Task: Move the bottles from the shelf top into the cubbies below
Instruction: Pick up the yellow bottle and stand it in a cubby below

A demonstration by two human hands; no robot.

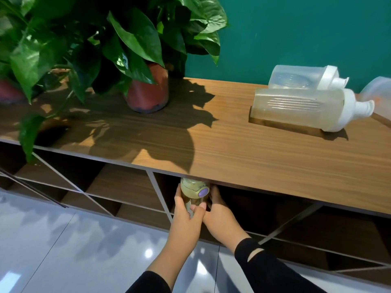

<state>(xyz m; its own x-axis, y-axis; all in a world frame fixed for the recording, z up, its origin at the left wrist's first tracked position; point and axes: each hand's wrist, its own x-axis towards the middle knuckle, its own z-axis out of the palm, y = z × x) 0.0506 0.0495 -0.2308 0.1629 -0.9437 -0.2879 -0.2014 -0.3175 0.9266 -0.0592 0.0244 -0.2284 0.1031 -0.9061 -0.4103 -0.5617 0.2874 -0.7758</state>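
both hands, left hand (186, 210) and right hand (220, 210), clasp the bottle (193, 193) upright at a cubby (243, 208) mouth just under the shelf top (211, 144). placing step, i judge; next, push it deeper in from the grip and let go. two bottles (304, 106) lie above, up and right of the grip.

Teal wall (296, 34), wood-grain shelf top (232, 149), terracotta pot (148, 94), olive bottle (193, 193) with purple button (204, 192)

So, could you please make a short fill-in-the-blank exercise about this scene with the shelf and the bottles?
1. The small bottle with the purple button is held by ____ hands.
2. The two big clear bottles on the shelf top are lying on their ____.
3. The plant pot is coloured ____.
4. The wall behind the shelf is ____.

Missing words: both; sides; red; green
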